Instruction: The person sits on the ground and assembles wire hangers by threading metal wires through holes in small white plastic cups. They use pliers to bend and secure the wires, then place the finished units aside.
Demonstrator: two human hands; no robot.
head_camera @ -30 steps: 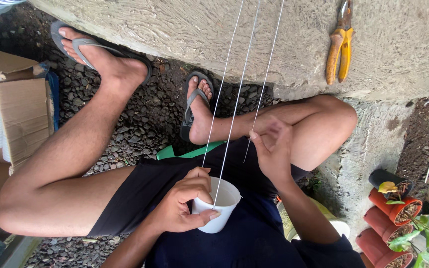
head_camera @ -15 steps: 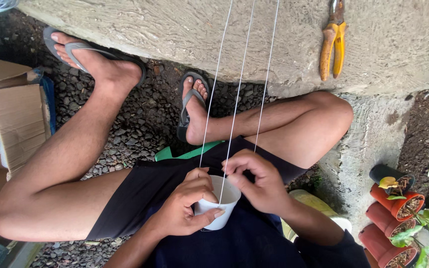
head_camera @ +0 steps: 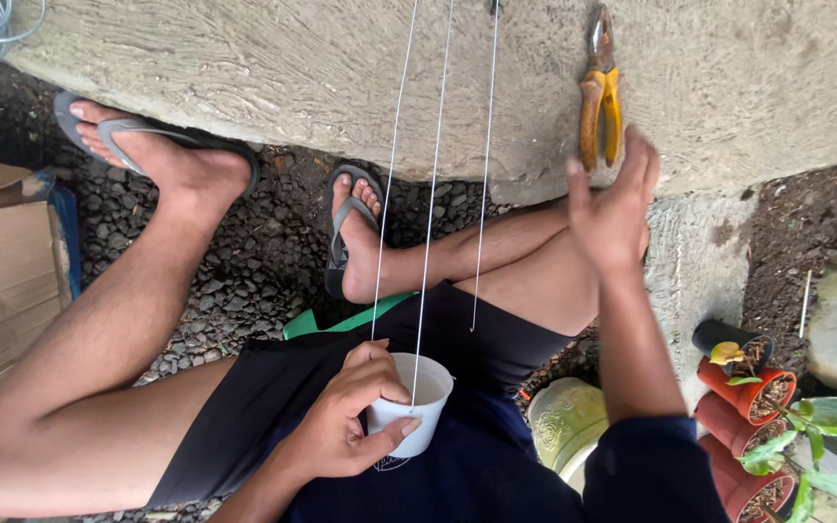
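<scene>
The left hand grips a small white plastic pot in the lap, near the centre. Two of the three thin wires hanging from above reach the pot rim; the third, on the right, ends free beside the thigh and remains unattached. The right hand is open and empty, raised just below the yellow-handled pliers lying on the far concrete slab.

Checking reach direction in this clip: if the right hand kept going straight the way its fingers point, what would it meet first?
Most likely the pliers on the concrete slab: the right hand is raised, fingers pointing up-frame toward their yellow handles. Depth is unclear, so it might pass above them.
</scene>
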